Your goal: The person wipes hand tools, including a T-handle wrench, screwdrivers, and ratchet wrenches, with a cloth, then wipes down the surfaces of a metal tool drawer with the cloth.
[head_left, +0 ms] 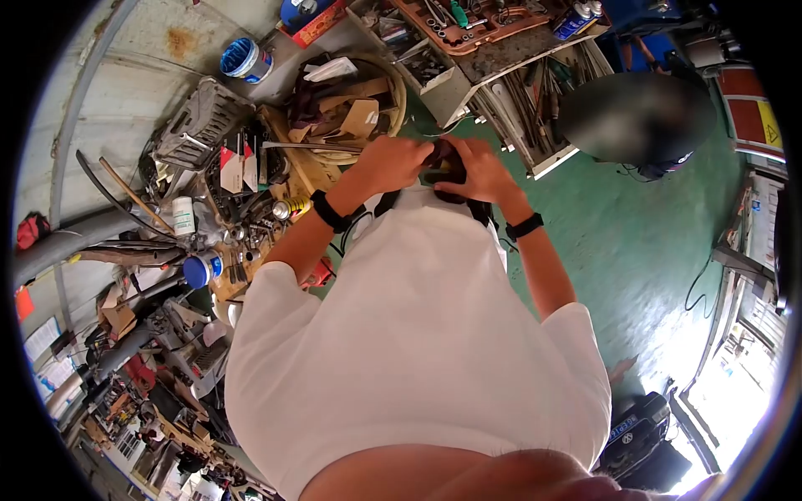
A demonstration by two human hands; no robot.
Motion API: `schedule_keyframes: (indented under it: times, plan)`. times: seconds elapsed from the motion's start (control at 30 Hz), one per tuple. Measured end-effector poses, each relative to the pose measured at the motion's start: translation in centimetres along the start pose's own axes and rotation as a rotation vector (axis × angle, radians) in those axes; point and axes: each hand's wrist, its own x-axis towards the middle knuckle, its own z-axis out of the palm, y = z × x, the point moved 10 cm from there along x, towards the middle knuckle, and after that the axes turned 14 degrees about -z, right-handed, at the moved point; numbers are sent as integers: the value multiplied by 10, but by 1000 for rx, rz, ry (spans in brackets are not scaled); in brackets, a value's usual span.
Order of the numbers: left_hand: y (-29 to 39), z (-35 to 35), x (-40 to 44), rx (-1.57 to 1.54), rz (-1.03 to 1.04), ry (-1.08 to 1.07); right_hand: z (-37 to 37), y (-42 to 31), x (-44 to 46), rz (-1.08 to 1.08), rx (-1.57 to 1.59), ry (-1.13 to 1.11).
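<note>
Both my hands are close together in front of my waist, at the top centre of the head view. My left hand (391, 164) has its fingers curled round the left side of a small dark object (444, 159). The same object is gripped from the right by my right hand (482, 171), its thumb and fingers bent around it. What the object is I cannot make out. A dark band sits on each wrist.
Left of my hands stands a round bin (401, 104) of cardboard scraps, beside a cluttered bench with a blue-lidded tub (198, 271). Ahead are an open drawer (547, 164) of tools and an orange tool tray (468, 42). A blurred person (639, 117) is at the upper right.
</note>
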Motion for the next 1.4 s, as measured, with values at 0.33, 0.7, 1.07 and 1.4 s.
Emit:
schedule_keyframes:
  times: [0.33,0.7,1.07,1.4]
  plan:
    - [14,6,1,-96,8,30,-3,31,-28,166,215,-105]
    - [25,28,26,-206,4,-31,-11,7,-7,43,-120,-30]
    - [-18,42,29,66,-56,-109,-15,44,-62,228,-211,34]
    - [-17,24,30,67,-134,56,-9,36,-62,238,-340,107]
